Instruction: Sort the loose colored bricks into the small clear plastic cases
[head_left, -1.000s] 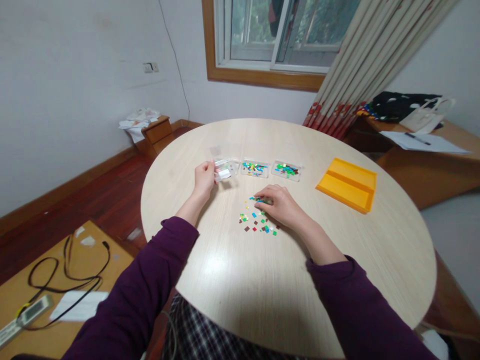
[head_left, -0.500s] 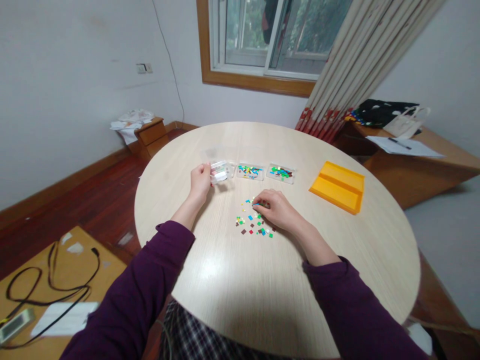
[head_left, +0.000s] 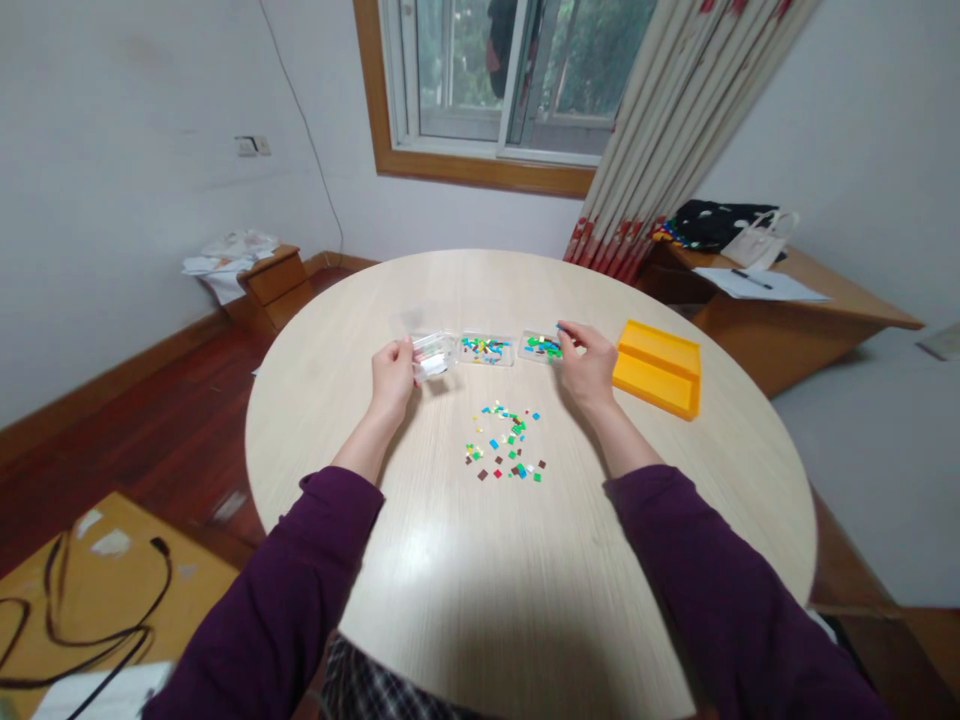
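Observation:
My left hand (head_left: 393, 376) is closed on the near left side of a clear plastic box (head_left: 436, 360), which is tilted and holds a few pale pieces. Beside it stands a second clear box (head_left: 486, 350) filled with small mixed-colour pieces. My right hand (head_left: 587, 362) is over the right end of a third clear box (head_left: 537, 347), which holds mostly green and blue pieces. Its thumb and forefinger pinch a small blue piece (head_left: 560, 326), partly hidden by the fingers. Between my arms lies a loose scatter of small flat coloured pieces (head_left: 517, 428).
A yellow two-part tray (head_left: 654, 382) sits at the right of the round table (head_left: 465, 590). Behind it on the right, a wooden desk (head_left: 840, 300) bears papers and a white bag (head_left: 757, 240). A cardboard surface (head_left: 202, 545) with black cables is at lower left.
My right hand has moved from the scattered pieces up and right to the right-hand clear box, carrying the small blue piece. My left hand still grips its box. The view has shifted slightly.

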